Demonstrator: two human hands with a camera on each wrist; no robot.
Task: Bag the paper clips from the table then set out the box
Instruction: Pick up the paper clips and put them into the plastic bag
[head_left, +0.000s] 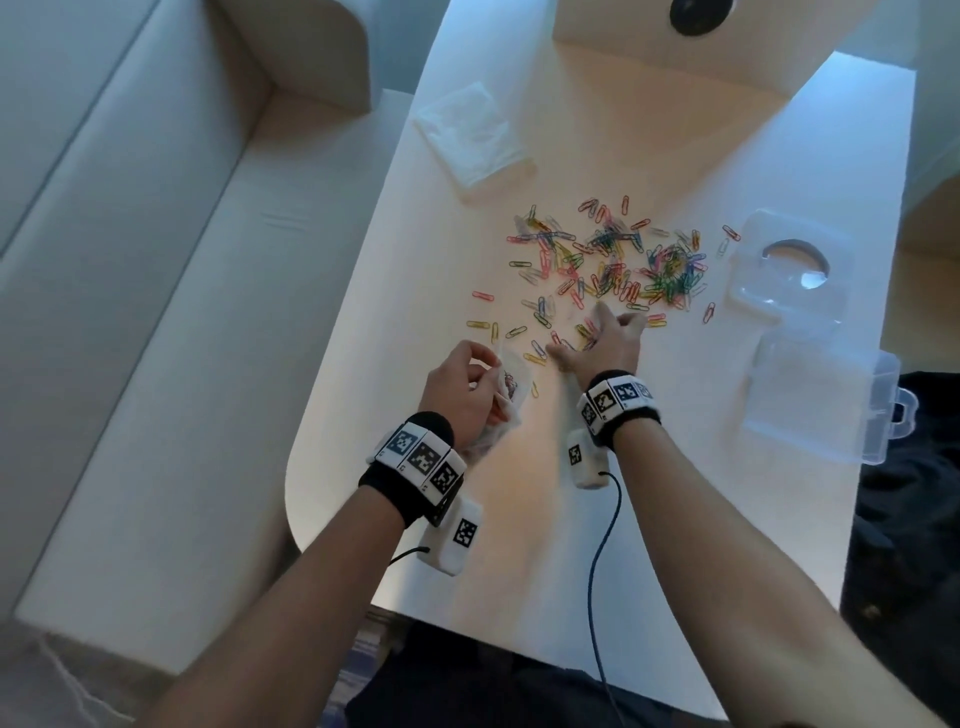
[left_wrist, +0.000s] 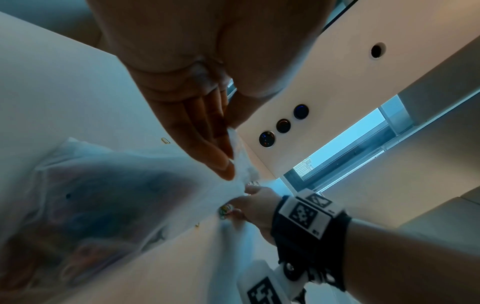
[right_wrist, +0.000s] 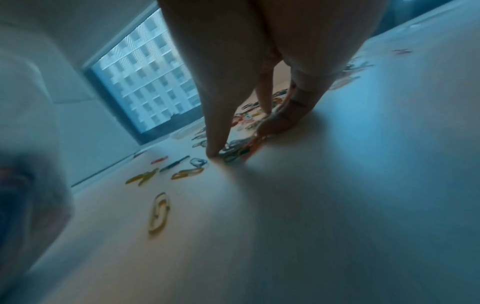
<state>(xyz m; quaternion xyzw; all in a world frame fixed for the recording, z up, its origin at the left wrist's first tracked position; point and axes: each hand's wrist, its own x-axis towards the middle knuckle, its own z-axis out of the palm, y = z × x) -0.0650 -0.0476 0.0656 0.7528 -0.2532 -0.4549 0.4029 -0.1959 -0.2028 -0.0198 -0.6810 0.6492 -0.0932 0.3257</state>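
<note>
Many coloured paper clips (head_left: 613, 260) lie scattered across the middle of the white table (head_left: 519, 493). My left hand (head_left: 483, 379) pinches the rim of a small clear bag (head_left: 506, 387) that has a few clips inside; the left wrist view shows the fingers (left_wrist: 223, 162) on the bag (left_wrist: 103, 195). My right hand (head_left: 576, 343) rests on the table at the near edge of the pile. Its thumb and curled fingers close on a small bunch of clips (right_wrist: 233, 150). An open clear plastic box (head_left: 821, 364) lies at the right.
A stack of clear bags (head_left: 472, 135) lies at the far side of the table. A pale sofa (head_left: 156, 260) runs along the left. Loose clips, one of them yellow (right_wrist: 158, 214), lie between my two hands. The table's near edge is close to my body.
</note>
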